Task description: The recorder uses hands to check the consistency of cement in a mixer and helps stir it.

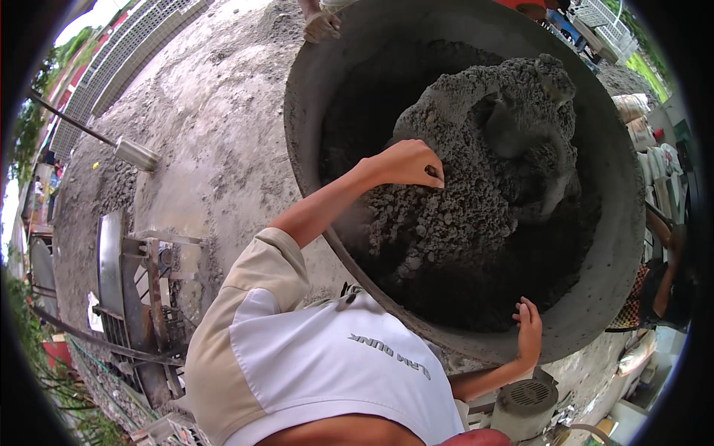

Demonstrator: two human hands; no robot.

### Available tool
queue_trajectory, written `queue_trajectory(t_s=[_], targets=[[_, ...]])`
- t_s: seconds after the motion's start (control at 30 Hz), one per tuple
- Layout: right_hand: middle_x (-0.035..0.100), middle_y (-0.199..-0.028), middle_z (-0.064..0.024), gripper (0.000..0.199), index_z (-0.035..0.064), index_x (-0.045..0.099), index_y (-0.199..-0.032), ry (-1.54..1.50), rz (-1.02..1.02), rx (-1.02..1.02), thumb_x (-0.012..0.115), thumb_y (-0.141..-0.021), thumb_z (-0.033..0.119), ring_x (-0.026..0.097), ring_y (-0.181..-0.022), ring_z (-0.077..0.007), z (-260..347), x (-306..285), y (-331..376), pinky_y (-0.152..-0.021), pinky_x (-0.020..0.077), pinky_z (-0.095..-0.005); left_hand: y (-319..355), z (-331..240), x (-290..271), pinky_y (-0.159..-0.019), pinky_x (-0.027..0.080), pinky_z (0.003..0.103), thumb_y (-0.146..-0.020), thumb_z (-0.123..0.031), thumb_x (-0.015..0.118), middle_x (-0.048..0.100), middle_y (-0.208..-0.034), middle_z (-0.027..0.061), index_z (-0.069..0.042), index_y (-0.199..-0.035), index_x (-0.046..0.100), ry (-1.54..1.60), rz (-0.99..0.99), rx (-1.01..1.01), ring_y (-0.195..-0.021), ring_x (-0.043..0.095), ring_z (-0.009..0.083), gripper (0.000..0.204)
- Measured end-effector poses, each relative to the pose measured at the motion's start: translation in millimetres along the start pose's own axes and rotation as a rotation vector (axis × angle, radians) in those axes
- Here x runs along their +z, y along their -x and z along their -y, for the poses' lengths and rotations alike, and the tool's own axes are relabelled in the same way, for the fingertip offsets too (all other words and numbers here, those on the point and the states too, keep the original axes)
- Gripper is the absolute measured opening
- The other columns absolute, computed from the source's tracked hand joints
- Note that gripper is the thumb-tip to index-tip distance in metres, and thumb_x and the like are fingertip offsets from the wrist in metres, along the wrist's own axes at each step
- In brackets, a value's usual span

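Mortar mix (465, 215): grey, crumbly and lumpy, heaped inside the round mixing pan (606, 267), highest toward the far right edge and thinning to loose clods and dark powder at the near edge.
Smooth grey shape (513, 132): rounded and blurred, amid the heap; cannot tell what it is.
Left hand (411, 163): above the mix, inside the pan's left edge, fingers loosely curled toward the thumb; cannot tell whether it grips anything.
Right hand (529, 327): well apart from the left, just inside the near right edge, fingers parted and bent.
In the way: the left forearm crosses the pan's left edge, hiding some rim and mix.
Pan's far left edge: a co-worker's hand (321, 27) at the rim.
Beside the near right edge: a grey motor (525, 399).
Left ground: a metal frame (154, 282) and a metal cylinder (137, 154) on a rod.
Beyond the right edge: stacked sacks (660, 165).
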State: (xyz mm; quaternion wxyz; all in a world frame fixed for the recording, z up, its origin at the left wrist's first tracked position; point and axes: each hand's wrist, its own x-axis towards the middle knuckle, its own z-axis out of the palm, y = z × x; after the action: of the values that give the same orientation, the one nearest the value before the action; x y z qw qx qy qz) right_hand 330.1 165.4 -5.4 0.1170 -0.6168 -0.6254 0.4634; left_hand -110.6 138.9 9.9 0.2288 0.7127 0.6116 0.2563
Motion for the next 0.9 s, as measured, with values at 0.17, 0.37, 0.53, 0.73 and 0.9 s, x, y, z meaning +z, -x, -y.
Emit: queue_trajectory(t_s=[0.17,0.37,0.53,0.73,0.9], targets=[[0.06,-0.113,-0.0115,0.042,0.0025,0.055,-0.122,-0.037,-0.009,-0.001,0.049,-0.092,0.031,0.056,-0.091,-0.0161,1,-2,-2,-0.088,0.0417,-0.0291,-2,9,3,-0.07,0.051,0.034,-0.077,-0.027,0.07,0.069,-0.081,0.0092,-0.006,-0.087,0.072,-0.007,-0.042,0.002,-0.076,0.066,0.0227,0.023],[0.06,-0.112,-0.0112,0.043,0.0019,0.055,-0.122,-0.022,-0.012,0.021,0.049,-0.092,0.032,0.056,-0.092,-0.0166,2,0,0,-0.088,0.0416,-0.0292,-5,15,16,-0.07,0.051,0.033,-0.079,-0.024,0.069,0.069,-0.079,0.008,-0.006,-0.086,0.071,-0.006,0.021,0.038,-0.076,0.066,0.0211,0.02],[0.061,-0.112,-0.0098,0.043,0.0032,0.056,-0.122,-0.008,-0.01,0.003,0.05,-0.092,0.033,0.056,-0.093,-0.0157,0,0,-4,-0.089,0.041,-0.0288,-3,21,21,-0.07,0.051,0.033,-0.08,-0.025,0.069,0.069,-0.081,0.0086,-0.006,-0.087,0.071,-0.07,0.001,0.038,-0.076,0.066,0.0219,0.02],[0.061,-0.11,-0.0071,0.045,0.0041,0.056,-0.122,-0.028,-0.014,-0.014,0.051,-0.091,0.036,0.055,-0.093,-0.0142,-4,-2,-6,-0.088,0.04,-0.0273,-3,25,27,-0.068,0.051,0.031,-0.081,-0.028,0.069,0.068,-0.079,0.007,-0.007,-0.089,0.071,-0.111,-0.045,0.094,-0.073,0.064,0.0192,0.023],[0.06,-0.108,-0.0053,0.047,0.0058,0.056,-0.123,-0.023,-0.011,-0.03,0.052,-0.09,0.038,0.053,-0.093,-0.0129,-7,-4,-8,-0.088,0.0388,-0.0266,-8,22,27,-0.065,0.049,0.029,-0.081,-0.03,0.069,0.067,-0.077,0.006,-0.007,-0.09,0.071,-0.124,-0.078,0.102,-0.067,0.06,0.0159,0.025]])
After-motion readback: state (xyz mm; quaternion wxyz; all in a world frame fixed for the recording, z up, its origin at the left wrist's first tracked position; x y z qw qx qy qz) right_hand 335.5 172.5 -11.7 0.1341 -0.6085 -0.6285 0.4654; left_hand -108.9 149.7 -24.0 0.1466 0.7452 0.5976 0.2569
